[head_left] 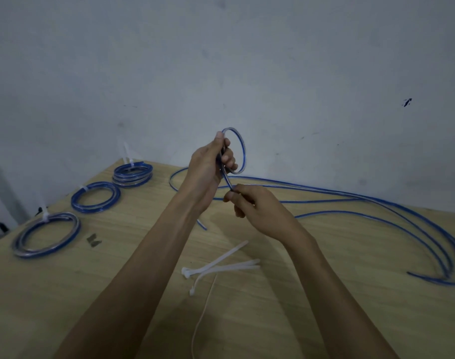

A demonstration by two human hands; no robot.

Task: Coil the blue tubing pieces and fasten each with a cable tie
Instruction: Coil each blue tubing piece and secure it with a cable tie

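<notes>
My left hand [208, 164] is raised above the wooden table [117, 294] and grips a small first loop of blue tubing [243, 151]. Just below it, my right hand [255, 206] pinches the same tube between thumb and fingers where it leaves the loop. Several long uncoiled blue tubes [376, 203] trail from the hands across the table to the right edge. Three finished coils with white ties lie at the left: a near coil [27, 242], a middle coil [76, 203] and a far stacked coil [117, 177]. Loose white cable ties [221, 265] lie in front of my arms.
A thin white string [205, 307] runs from the ties toward the near edge. A small dark scrap [93, 240] lies beside the near coil. A pale wall [247, 73] stands right behind the table's far edge, and the table's left edge drops off past the coils.
</notes>
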